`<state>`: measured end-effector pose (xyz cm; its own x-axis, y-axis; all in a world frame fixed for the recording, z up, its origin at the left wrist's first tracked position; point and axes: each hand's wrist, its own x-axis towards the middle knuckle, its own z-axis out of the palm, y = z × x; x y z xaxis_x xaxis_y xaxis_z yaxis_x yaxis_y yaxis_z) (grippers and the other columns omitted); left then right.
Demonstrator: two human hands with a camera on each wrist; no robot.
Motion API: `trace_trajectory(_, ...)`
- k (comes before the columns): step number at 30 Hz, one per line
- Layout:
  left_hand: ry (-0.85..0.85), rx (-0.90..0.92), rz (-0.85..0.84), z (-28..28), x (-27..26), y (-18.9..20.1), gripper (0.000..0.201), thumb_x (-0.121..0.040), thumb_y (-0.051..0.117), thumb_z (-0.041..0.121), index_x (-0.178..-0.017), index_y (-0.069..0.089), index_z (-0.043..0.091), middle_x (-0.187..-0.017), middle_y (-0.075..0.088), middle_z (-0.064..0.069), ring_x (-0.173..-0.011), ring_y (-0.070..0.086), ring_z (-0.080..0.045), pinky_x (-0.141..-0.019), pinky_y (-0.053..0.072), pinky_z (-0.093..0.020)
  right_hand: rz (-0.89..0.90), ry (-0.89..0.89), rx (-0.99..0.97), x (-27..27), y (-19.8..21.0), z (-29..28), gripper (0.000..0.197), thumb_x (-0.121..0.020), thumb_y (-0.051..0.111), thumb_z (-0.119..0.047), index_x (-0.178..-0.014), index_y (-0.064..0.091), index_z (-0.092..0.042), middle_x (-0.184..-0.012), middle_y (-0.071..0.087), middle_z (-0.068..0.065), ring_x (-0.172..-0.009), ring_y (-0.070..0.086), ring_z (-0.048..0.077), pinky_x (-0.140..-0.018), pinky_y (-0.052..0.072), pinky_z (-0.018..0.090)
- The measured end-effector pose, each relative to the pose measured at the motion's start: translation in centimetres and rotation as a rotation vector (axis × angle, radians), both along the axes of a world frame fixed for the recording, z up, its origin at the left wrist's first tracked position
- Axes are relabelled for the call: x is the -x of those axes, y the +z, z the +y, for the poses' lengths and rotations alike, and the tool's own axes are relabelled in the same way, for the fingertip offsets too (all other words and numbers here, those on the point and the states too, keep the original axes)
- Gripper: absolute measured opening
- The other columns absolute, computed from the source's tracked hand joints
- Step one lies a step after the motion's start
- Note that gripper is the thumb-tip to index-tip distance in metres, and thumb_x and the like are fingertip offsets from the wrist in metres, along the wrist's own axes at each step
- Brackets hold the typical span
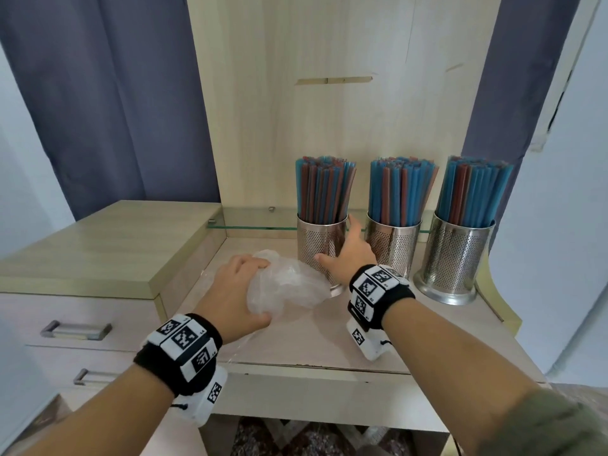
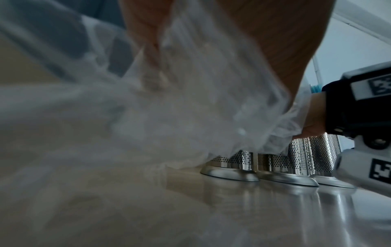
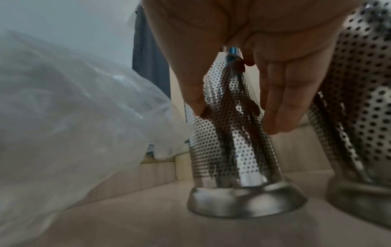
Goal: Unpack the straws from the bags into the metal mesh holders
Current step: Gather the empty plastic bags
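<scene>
Three metal mesh holders stand in a row at the back of the desk, each packed with upright blue and red straws. My right hand clasps the left holder, thumb on its left side and fingers up its right side; the right wrist view shows this holder between thumb and fingers. The middle holder and the right holder stand untouched. My left hand grips a crumpled clear plastic bag lying on the desk just left of the left holder. The bag looks empty and fills the left wrist view.
A raised cabinet top with drawers and metal handles sits to the left. A narrow glass shelf runs along the wooden back panel behind the holders. Dark curtains hang on both sides. The desk surface ends just before my wrists.
</scene>
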<state>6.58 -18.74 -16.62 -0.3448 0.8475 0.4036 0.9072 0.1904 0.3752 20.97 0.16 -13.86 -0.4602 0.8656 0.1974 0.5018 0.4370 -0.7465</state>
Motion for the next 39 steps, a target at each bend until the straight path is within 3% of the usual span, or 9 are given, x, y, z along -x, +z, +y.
trace_trajectory(9,-0.063,-0.021,-0.026,0.0,-1.1,1.1,0.081,-0.065,0.085,0.033,-0.132,0.040,0.032,-0.128,0.031,0.015,-0.124,0.034,-0.010,-0.098,0.026,-0.020,-0.091,0.004,-0.061,-1.9,1.1,-1.2,0.062,-0.091,0.063,-0.048,-0.141,0.040,-0.019,-0.123,0.064,0.007,-0.114,0.062,0.026,-0.094,0.052,0.040)
trace_trajectory(15,-0.395,-0.208,-0.151,1.8,-6.2,3.0,0.081,-0.054,0.084,0.038,-0.124,0.042,0.036,-0.123,0.046,0.015,-0.113,0.043,0.007,-0.094,0.039,-0.012,0.321,0.745,0.275,-8.9,2.1,-4.6,0.118,-0.059,0.067,-0.083,-0.153,0.006,-0.044,-0.157,0.021,-0.017,-0.148,0.021,0.006,-0.117,0.025,0.030)
trace_trajectory(21,-0.804,-0.131,-0.283,4.7,-15.9,4.5,0.096,-0.056,0.090,0.027,-0.127,0.026,0.028,-0.123,0.045,-0.006,-0.111,0.055,-0.014,-0.082,0.049,-0.024,0.733,0.763,0.633,-14.3,-1.1,-5.4,0.114,-0.063,0.091,-0.028,-0.152,0.019,-0.029,-0.132,0.055,0.013,-0.126,0.055,0.029,-0.101,0.049,0.047)
trace_trajectory(24,-0.820,-0.155,-0.027,5.8,-18.8,4.9,0.107,-0.048,0.086,0.059,-0.131,0.024,0.032,-0.142,0.033,-0.007,-0.132,0.040,-0.019,-0.105,0.041,-0.036,0.864,0.657,0.596,-19.5,-1.0,-5.1,0.069,-0.075,0.080,-0.010,-0.135,0.046,-0.009,-0.115,0.061,0.019,-0.108,0.063,0.031,-0.085,0.055,0.040)
trace_trajectory(29,-0.902,-0.215,0.515,8.0,-23.0,3.7,0.128,-0.042,0.084,0.071,-0.142,0.021,0.020,-0.154,0.012,-0.020,-0.146,0.016,-0.037,-0.118,0.015,-0.056,0.824,0.266,0.430,-23.4,-1.5,-5.6,0.073,-0.073,0.085,-0.038,-0.128,0.055,0.001,-0.119,0.066,0.022,-0.105,0.068,0.034,-0.084,0.054,0.043)
trace_trajectory(31,-0.961,-0.231,0.449,9.1,-24.6,2.7,0.108,-0.056,0.086,0.056,-0.139,0.029,0.017,-0.149,0.026,-0.019,-0.138,0.034,-0.035,-0.110,0.033,-0.053,0.691,-0.033,0.189,-24.3,-3.0,-6.4,0.043,-0.084,0.076,-0.032,-0.120,0.065,-0.014,-0.123,0.068,0.017,-0.091,0.073,0.023,-0.081,0.054,0.039)
trace_trajectory(35,-0.906,-0.204,0.224,10.3,-25.7,2.3,0.092,-0.053,0.088,0.046,-0.127,0.040,0.020,-0.131,0.046,-0.007,-0.118,0.050,-0.022,-0.102,0.041,-0.033,0.748,0.236,0.418,-28.4,-3.7,-4.5,0.117,-0.059,0.086,-0.054,-0.149,0.013,-0.044,-0.146,0.050,-0.007,-0.125,0.058,0.009,-0.105,0.047,0.040)
trace_trajectory(37,-0.841,-0.189,-0.016,10.5,-26.1,2.4,0.092,-0.050,0.088,0.041,-0.126,0.039,0.025,-0.125,0.046,0.005,-0.115,0.049,-0.009,-0.099,0.041,-0.024,0.782,0.319,0.269,-30.9,-4.1,-4.2,0.122,-0.057,0.082,-0.069,-0.150,0.007,-0.044,-0.143,0.038,-0.037,-0.135,0.043,-0.004,-0.102,0.048,0.029)
trace_trajectory(39,-0.808,-0.216,-0.185,10.4,-27.8,1.8,0.092,-0.049,0.089,0.039,-0.125,0.037,0.029,-0.122,0.048,0.009,-0.112,0.050,-0.006,-0.095,0.044,-0.024,0.744,0.393,0.227,-31.4,-4.4,-5.5,0.118,-0.063,0.082,-0.061,-0.153,0.008,-0.042,-0.141,0.044,-0.035,-0.135,0.043,-0.004,-0.097,0.047,0.019)
